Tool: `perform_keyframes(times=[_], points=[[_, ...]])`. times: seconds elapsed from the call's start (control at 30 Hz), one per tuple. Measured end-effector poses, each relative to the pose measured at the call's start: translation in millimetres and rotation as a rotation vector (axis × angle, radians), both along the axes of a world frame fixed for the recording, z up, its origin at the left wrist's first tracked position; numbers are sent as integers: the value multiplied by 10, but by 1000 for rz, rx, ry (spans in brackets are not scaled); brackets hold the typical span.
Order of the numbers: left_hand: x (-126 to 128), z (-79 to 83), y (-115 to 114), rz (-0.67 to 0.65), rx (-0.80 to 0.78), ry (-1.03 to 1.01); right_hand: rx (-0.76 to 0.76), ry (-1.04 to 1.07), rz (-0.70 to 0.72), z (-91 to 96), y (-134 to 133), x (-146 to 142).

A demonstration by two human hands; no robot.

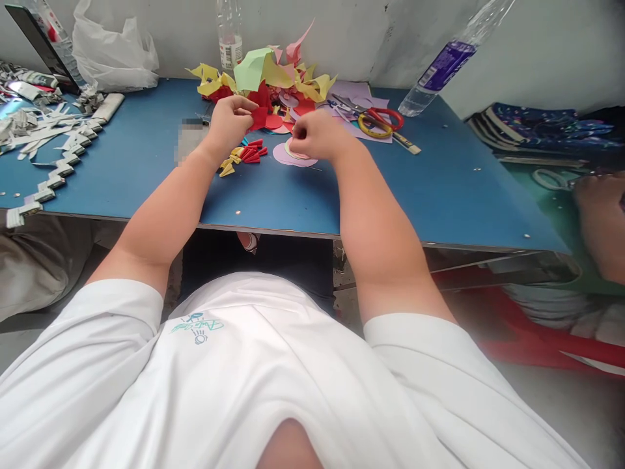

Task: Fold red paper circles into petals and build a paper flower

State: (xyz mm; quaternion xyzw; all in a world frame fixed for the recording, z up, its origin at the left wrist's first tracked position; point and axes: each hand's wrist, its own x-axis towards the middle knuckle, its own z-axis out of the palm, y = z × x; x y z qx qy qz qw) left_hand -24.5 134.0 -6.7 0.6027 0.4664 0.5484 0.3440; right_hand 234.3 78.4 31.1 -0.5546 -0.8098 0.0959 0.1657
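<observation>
The left hand's [230,122] fingers pinched red paper [259,118] over the tabletop's [273,202] far side. The right hand's [319,135] fingers curled by the discs [288,156], their grip unclear. Red cones [252,153] lay between the hands, slightly nearer.

Legible text: none. Green script [213,325] on white shirt [254,371] and markings on purple bottle label [448,66]: unreadable.

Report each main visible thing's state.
Left hand: pinching red paper piece
Right hand: curled over round lilac paper discs
Red paper cones: rolled, clustered
White plastic bag: crumpled
Red-handled metal scissors: lying down
Grey-white paper chain: zigzag-folded, overhanging blue table edge
</observation>
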Motion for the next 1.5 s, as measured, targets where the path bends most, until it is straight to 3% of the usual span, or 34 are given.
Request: perform_keyframes(times=[0.1, 0.17, 0.3, 0.37, 0.77, 1.03, 1.3, 1.4, 1.5], points=[[20, 68, -46, 16, -24, 16, 162, 184, -111, 130, -59, 149], [34, 110, -81, 33, -34, 25, 132, 214, -101, 176, -97, 198], [59, 166, -141, 46, -57, 45, -147, 16, 7, 113, -119, 110], [69, 185, -165, 45, -53, 47, -206, -66, 12, 47, -104, 11], [110, 206, -217, 37, 38, 101, -149, -297, 31, -139, 44, -199], [110, 198, -224, 21, 50, 103, -140, -384, 64, -71, -29, -260], [117, 205, -224, -43, 90, 98, -34, 157, -32, 21, -132, -175], [129, 199, -200, -51, 79, 103, 11, 420, -77, -46, -21, -181], [147, 182, -151, -13, 67, 103, 30, 813, 6, -199, 177, -175]])
